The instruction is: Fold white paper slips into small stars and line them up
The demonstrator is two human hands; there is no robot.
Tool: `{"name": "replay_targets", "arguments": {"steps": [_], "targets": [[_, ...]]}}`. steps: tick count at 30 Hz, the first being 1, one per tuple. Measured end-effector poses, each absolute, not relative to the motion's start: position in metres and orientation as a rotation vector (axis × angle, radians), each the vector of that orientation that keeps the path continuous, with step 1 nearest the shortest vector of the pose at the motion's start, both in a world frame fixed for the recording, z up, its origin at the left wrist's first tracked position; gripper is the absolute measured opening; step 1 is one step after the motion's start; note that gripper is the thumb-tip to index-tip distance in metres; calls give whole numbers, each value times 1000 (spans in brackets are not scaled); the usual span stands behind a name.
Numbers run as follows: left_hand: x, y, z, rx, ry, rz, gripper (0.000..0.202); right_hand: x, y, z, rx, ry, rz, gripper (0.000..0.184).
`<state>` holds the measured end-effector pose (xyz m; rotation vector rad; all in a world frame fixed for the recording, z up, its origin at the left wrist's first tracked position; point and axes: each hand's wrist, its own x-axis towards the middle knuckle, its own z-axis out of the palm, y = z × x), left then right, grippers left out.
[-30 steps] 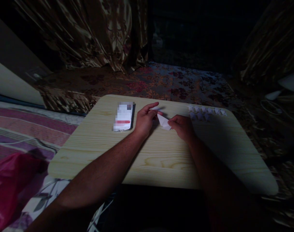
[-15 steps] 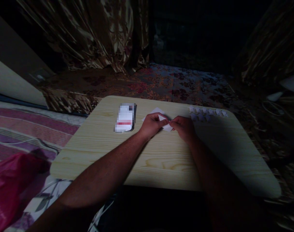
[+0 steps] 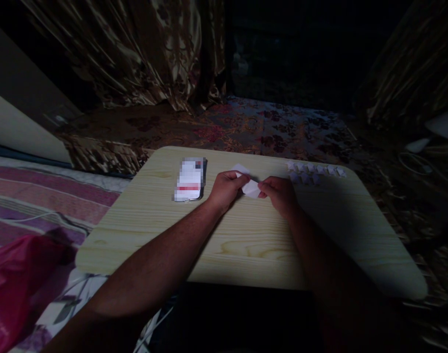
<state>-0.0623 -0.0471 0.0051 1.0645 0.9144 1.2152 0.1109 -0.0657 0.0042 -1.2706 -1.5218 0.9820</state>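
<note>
A small piece of white paper (image 3: 250, 188) is held between both hands over the light wooden table (image 3: 246, 245). My left hand (image 3: 226, 188) pinches its left side, fingers curled. My right hand (image 3: 278, 193) pinches its right side, fingers closed. Another bit of white paper (image 3: 239, 169) shows on the table just behind my left hand. Several small folded paper pieces (image 3: 315, 172) lie in rows at the table's far right.
A phone (image 3: 190, 179) lies face up left of my hands. A pink plastic bag (image 3: 13, 284) sits at the lower left on striped bedding. Patterned curtains and a floral carpet lie beyond the table; white cables are at the far right.
My left hand drew in from an outstretched finger to a pinch on the paper. Both hands came closer together, and the paper lifted slightly between them.
</note>
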Motion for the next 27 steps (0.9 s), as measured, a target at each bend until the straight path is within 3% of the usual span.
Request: {"name": "replay_targets", "arguments": {"steps": [20,27], "targets": [[-61,-50,11,1059,897,1190,21,113,-67,9,-1289,-1506,922,27],[-62,-49,8,1202,847,1241,52,113,-66,8,-1334,-1474,917,28]]}}
